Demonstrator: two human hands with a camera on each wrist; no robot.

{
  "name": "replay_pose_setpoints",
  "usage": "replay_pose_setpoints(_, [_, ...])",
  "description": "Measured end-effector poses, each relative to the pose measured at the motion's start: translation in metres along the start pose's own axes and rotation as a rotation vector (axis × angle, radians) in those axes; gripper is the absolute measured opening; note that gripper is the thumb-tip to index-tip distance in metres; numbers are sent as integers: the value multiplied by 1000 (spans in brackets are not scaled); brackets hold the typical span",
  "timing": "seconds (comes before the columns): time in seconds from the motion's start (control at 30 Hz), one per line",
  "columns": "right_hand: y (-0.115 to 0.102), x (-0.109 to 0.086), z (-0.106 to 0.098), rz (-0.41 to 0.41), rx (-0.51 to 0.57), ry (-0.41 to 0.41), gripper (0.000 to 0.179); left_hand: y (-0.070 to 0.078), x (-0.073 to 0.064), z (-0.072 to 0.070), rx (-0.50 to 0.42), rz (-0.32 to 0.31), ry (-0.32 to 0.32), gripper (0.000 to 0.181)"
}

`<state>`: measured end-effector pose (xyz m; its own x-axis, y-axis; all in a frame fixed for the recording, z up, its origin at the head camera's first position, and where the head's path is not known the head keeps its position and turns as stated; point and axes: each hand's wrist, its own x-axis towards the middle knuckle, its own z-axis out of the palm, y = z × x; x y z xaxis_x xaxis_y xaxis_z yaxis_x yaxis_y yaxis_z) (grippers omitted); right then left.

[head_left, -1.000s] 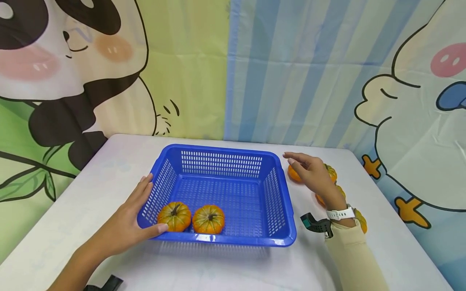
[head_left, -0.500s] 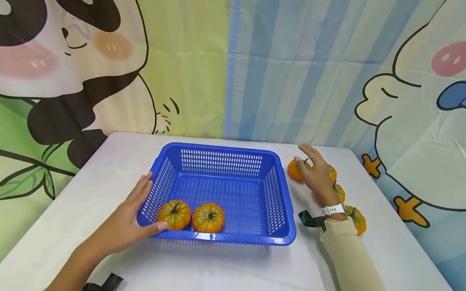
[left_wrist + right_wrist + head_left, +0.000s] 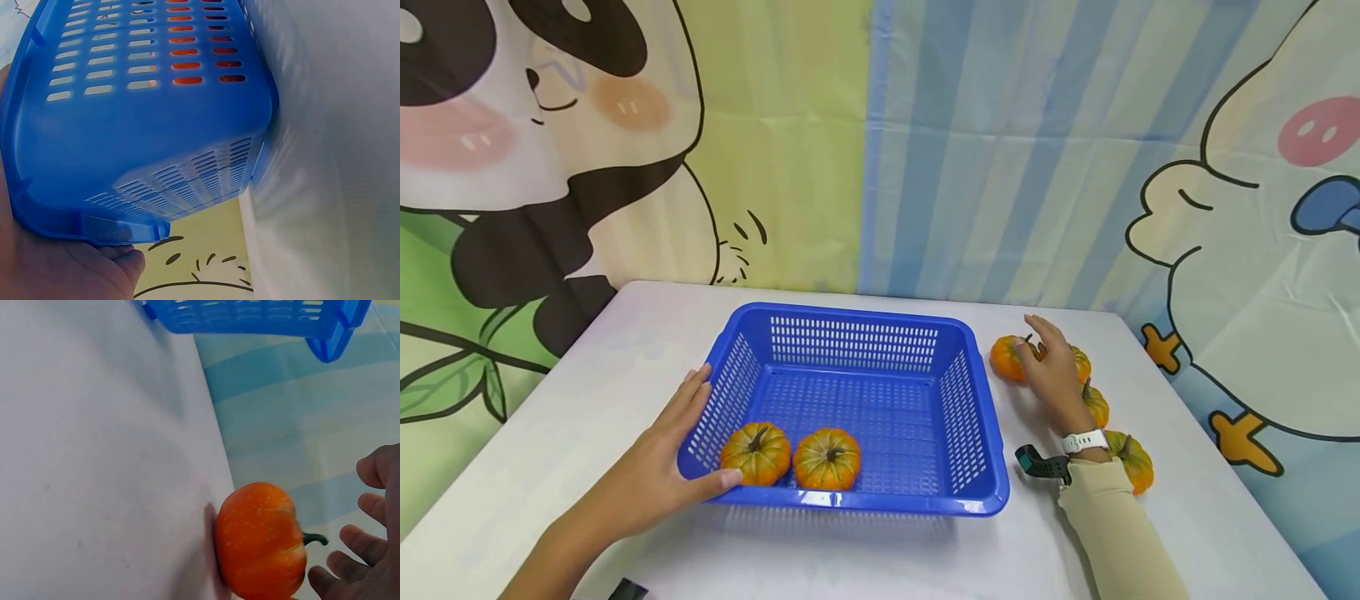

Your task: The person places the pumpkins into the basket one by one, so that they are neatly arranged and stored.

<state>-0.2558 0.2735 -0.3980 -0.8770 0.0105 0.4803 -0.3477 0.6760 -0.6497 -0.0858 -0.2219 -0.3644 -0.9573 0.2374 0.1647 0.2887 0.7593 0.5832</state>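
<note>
In the head view, two small orange-green pumpkins (image 3: 756, 455) (image 3: 827, 460) lie inside a blue plastic basket (image 3: 880, 501), at its front left. My left hand (image 3: 643, 483) rests against the basket's near left corner, fingers straight along the left rim and thumb at the front rim. To the basket's right, my right hand (image 3: 1055, 377) hovers over an orange pumpkin (image 3: 1006, 360), fingers spread and loosely bent. The right wrist view shows this pumpkin (image 3: 259, 540) on the table with its stem towards the fingers, a gap between them.
Beside and behind my right hand lie more pumpkins (image 3: 1082, 364) (image 3: 1094, 406) (image 3: 1131, 463), partly hidden by hand and wrist. All stand on a white-covered table (image 3: 820, 558). A cartoon-printed curtain (image 3: 1000, 150) hangs behind the table.
My right hand has moved right and away from the basket's edge, then lowered slightly over the nearest pumpkin. The left hand and the basket have stayed in place.
</note>
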Motion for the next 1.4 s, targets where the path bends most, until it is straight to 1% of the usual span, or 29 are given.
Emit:
replay_pose_setpoints(0.13, [4,-1,2,29,6,-17,45,-1,0,2,5,-6,-1,107])
replay_pose_setpoints(0.23, [4,-1,3,41,31,-22,45,-2,0,3,3,-4,2,107])
replay_pose_setpoints(0.3, [3,-2,4,50,55,-32,49,-2,0,3,1,-3,2,107])
replay_pose_setpoints(0.4, [4,-2,5,81,72,-58,59,-1,0,2,-1,-4,0,108])
replay_pose_setpoints(0.47, [6,-2,7,111,69,-97,66,0,0,1,-1,-1,1,108])
replay_pose_setpoints(0.53, [9,-2,9,123,58,-134,69,0,0,0,-3,2,2,108])
replay_pose_setpoints(0.63, [11,-2,14,118,60,-171,64,0,1,-1,-6,5,4,108])
replay_pose_setpoints(0.73, [10,-3,18,94,68,-174,52,0,0,-1,-5,3,5,108])
replay_pose_setpoints(0.8, [8,-4,18,89,67,-190,48,-1,0,-1,-4,5,7,108])
replay_pose_setpoints(0.87, [8,-4,18,115,77,-231,49,-1,0,-1,-3,9,10,108])
replay_pose_setpoints(1.03, [9,-4,15,212,118,-355,57,1,-1,-1,1,13,11,108])
replay_pose_setpoints(1.1, [9,-3,15,222,141,-381,58,1,-1,-1,2,16,13,108])
replay_pose_setpoints(1.2, [8,-3,15,215,160,-388,58,0,-1,-1,3,19,15,108])
replay_pose_setpoints(1.3, [7,-3,14,209,159,-379,56,0,-1,0,3,14,12,108])
replay_pose_setpoints(1.4, [7,-3,13,221,152,-364,57,-1,-1,0,7,7,8,109])
